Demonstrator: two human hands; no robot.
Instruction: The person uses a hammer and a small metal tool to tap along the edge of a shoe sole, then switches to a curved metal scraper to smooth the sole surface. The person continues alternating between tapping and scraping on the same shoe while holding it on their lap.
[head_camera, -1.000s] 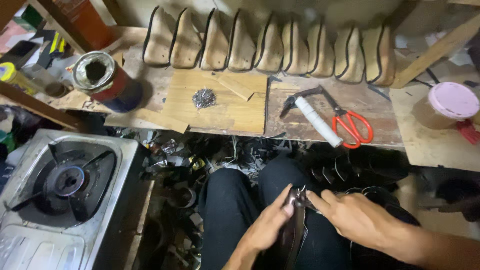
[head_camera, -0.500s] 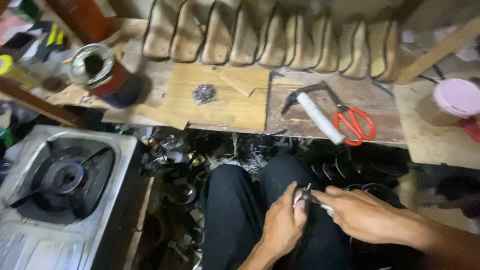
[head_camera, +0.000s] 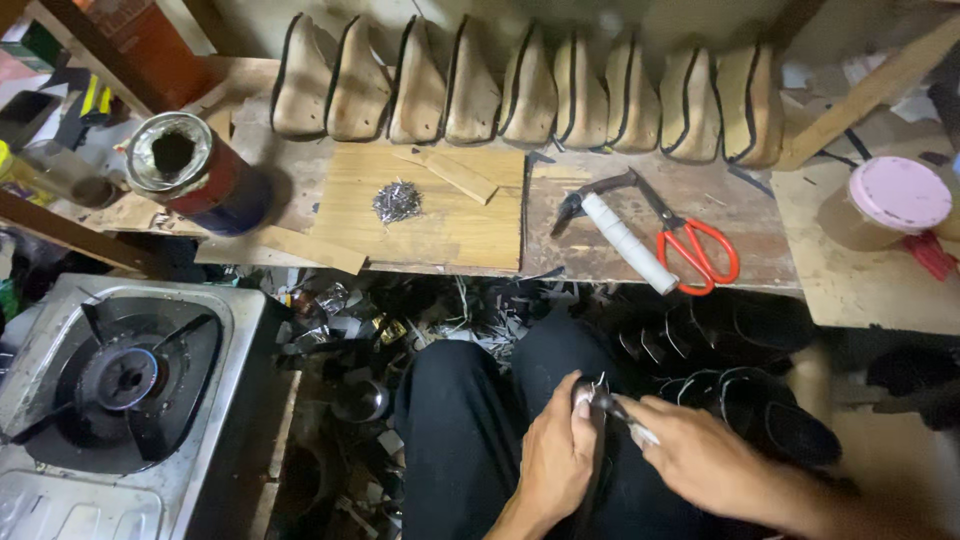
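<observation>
Honestly, the dark shoe piece (head_camera: 597, 470) sits on the lap, left hand (head_camera: 553, 462) clamped round its top while the right hand (head_camera: 690, 458) pinches a small metal tool (head_camera: 622, 412) against it. I'd keep the grip firm and work in short pulls.

A round open-topped red and dark-blue labelled metal can (head_camera: 195, 172) stands at ten o'clock; a pink-lidded tan tub (head_camera: 885, 205) at two o'clock.
</observation>
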